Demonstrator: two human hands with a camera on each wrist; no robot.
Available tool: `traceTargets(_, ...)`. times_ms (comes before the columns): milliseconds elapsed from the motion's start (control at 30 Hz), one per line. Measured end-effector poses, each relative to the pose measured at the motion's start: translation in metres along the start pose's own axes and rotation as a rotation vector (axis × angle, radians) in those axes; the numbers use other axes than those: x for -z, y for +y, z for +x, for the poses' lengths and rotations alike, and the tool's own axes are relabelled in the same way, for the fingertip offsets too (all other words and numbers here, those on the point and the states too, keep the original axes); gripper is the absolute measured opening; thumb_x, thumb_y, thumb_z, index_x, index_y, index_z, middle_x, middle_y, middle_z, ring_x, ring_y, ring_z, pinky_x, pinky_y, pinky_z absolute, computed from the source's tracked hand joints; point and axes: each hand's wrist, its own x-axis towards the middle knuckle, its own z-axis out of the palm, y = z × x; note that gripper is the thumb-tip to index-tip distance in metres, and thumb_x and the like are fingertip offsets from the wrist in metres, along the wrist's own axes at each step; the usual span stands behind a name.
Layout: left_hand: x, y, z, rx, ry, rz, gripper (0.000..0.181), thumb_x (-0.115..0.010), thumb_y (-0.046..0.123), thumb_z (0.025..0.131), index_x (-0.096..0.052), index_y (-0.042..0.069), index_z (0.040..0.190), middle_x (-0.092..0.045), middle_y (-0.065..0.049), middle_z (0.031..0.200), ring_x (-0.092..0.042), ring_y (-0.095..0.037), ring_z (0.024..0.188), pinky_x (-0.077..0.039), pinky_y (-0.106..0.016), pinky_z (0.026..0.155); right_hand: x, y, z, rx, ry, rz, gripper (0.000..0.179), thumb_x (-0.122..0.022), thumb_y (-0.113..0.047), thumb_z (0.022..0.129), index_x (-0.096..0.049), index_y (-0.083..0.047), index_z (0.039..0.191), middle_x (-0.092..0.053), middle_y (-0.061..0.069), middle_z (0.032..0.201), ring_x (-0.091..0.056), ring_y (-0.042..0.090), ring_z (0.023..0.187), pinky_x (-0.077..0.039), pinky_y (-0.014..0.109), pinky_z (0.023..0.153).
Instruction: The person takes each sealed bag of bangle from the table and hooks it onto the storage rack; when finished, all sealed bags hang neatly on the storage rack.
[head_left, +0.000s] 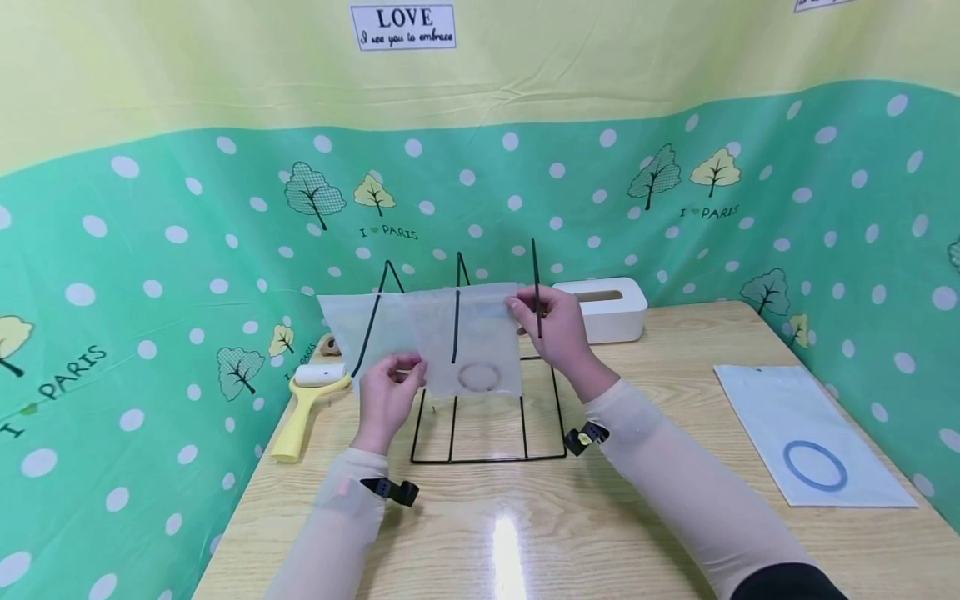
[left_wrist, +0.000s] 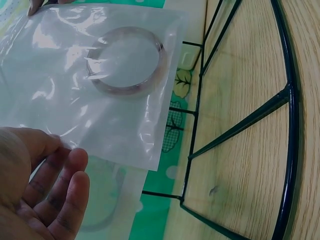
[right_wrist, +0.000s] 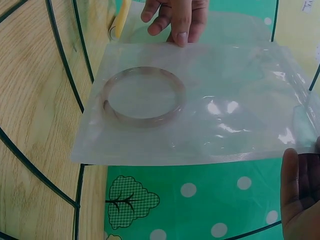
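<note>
Sleeves: two, closest to the lens, the left sleeve (head_left: 322, 533) from seven o'clock, the right sleeve (head_left: 690, 492) from five, a black cuff (head_left: 783, 583) showing on the right one.
Wrist cameras: two, a left camera (head_left: 393, 492) and a right camera (head_left: 587, 437), one per wrist.
Hands: two, both busy! The left hand (head_left: 390, 396) has its fingers pinched on the edge of the front bag at its eight o'clock, the others loosely curled; the right hand (head_left: 558, 325) has its fingers together on the two o'clock corner.
Bags: three in all. The front bag (head_left: 480, 333), translucent, hangs mid-view above the counter (head_left: 637, 542); the second bag (head_left: 393, 325) sits behind it, toward nine; the flat bag (head_left: 780, 417) lies well apart, between three and four.
Rings: one pinkish ring (right_wrist: 142, 122) inside the front bag, low down near six; one blue ring (head_left: 817, 487) low on the flat bag, inside or on top I can't tell.
Rack: one, black wire (head_left: 487, 460), three uprights rising around the bags, front rail at six.
Lint roller: one lint roller (head_left: 303, 421), yellow handle, white roll, at eight.
Tissue box: one white tissue box (head_left: 618, 317), between two and three.
Backdrop labels: two, one LOVE label (head_left: 403, 27) just before twelve, one cut-off label (head_left: 821, 4) between one and two.
</note>
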Motion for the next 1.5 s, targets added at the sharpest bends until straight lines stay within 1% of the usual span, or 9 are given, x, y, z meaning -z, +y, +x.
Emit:
traceTargets(267,-0.001,-0.001,0.001,0.006,0.001,0.001,0.008,-0.077,0.018,0.097,-0.077,0.011,0.101,-0.076,-0.002,0.089,-0.071,-0.018,0.071,-0.057,-0.028,0.061,0.001,0.002,0.001,0.026,-0.007,-0.013,0.018,-0.076,-0.017,0.099,-0.077,0.001,0.103,-0.071,0.016,0.092,-0.066,0.023,0.077,-0.061,0.055,0.066)
traceTargets(600,0.0,-0.002,0.002,0.01,-0.006,0.016,0.007,-0.077,0.019,0.097,-0.076,0.013,0.101,-0.076,-0.001,0.091,-0.072,-0.018,0.071,-0.057,-0.029,0.06,0.002,-0.001,0.001,-0.005,-0.011,-0.031,0.017,-0.075,-0.014,0.099,-0.077,0.002,0.106,-0.072,0.018,0.095,-0.067,0.032,0.079,-0.062,0.053,0.067)
traceTargets(700,0.001,-0.002,0.001,0.011,-0.011,0.014,0.008,-0.077,0.018,0.097,-0.076,0.012,0.102,-0.076,-0.002,0.093,-0.072,-0.019,0.071,-0.057,-0.029,0.061,0.002,-0.001,0.002,-0.016,-0.017,-0.059,0.016,-0.074,-0.01,0.099,-0.076,0.004,0.107,-0.071,0.018,0.095,-0.066,0.035,0.078,-0.062,0.047,0.066)
traceTargets(767,0.001,-0.001,0.001,0.012,-0.013,0.018,0.009,-0.077,0.019,0.097,-0.076,0.012,0.102,-0.077,-0.003,0.093,-0.072,-0.019,0.071,-0.057,-0.029,0.06,0.003,-0.001,0.003,-0.019,-0.024,-0.08,0.015,-0.073,-0.008,0.099,-0.075,0.006,0.107,-0.071,0.018,0.093,-0.066,0.034,0.077,-0.062,0.043,0.066)
traceTargets(967,0.003,-0.001,0.0,0.008,-0.012,0.062,0.01,-0.077,0.022,0.098,-0.077,0.014,0.103,-0.077,-0.001,0.094,-0.072,-0.017,0.07,-0.057,-0.03,0.059,0.004,-0.003,0.0,-0.023,-0.034,-0.092,0.015,-0.075,-0.011,0.099,-0.076,0.003,0.104,-0.07,0.014,0.09,-0.067,0.033,0.076,-0.062,0.045,0.067)
traceTargets(1133,0.006,-0.001,-0.002,-0.01,0.004,0.112,0.011,-0.078,0.026,0.097,-0.077,0.016,0.102,-0.077,0.002,0.092,-0.071,-0.014,0.069,-0.057,-0.032,0.058,0.007,-0.002,-0.003,-0.002,-0.04,-0.081,0.017,-0.078,-0.019,0.097,-0.078,-0.003,0.102,-0.07,0.012,0.089,-0.068,0.041,0.076,-0.059,0.031,0.063)
traceTargets(1233,0.007,0.0,-0.003,-0.021,0.008,0.139,0.011,-0.078,0.027,0.097,-0.078,0.017,0.102,-0.077,0.002,0.092,-0.07,-0.013,0.068,-0.056,-0.032,0.057,0.008,-0.002,-0.004,0.008,-0.044,-0.089,0.018,-0.079,-0.022,0.097,-0.078,-0.005,0.101,-0.071,0.01,0.09,-0.069,0.038,0.076,-0.058,0.029,0.061)
traceTargets(1333,0.009,0.001,-0.003,-0.025,0.008,0.162,0.011,-0.079,0.028,0.097,-0.079,0.017,0.101,-0.077,0.003,0.094,-0.07,-0.012,0.067,-0.056,-0.03,0.056,0.009,-0.001,-0.005,0.004,-0.042,-0.104,0.017,-0.079,-0.023,0.097,-0.078,-0.008,0.102,-0.072,0.007,0.092,-0.07,0.03,0.075,-0.058,0.031,0.061)
traceTargets(1500,0.011,0.0,-0.005,-0.032,0.005,0.204,0.011,-0.079,0.029,0.097,-0.079,0.019,0.1,-0.077,0.004,0.092,-0.07,-0.01,0.066,-0.055,-0.028,0.056,0.013,-0.001,-0.007,0.003,-0.035,-0.151,0.015,-0.079,-0.025,0.097,-0.079,-0.011,0.104,-0.072,0.004,0.089,-0.066,0.02,0.078,-0.056,0.031,0.063)
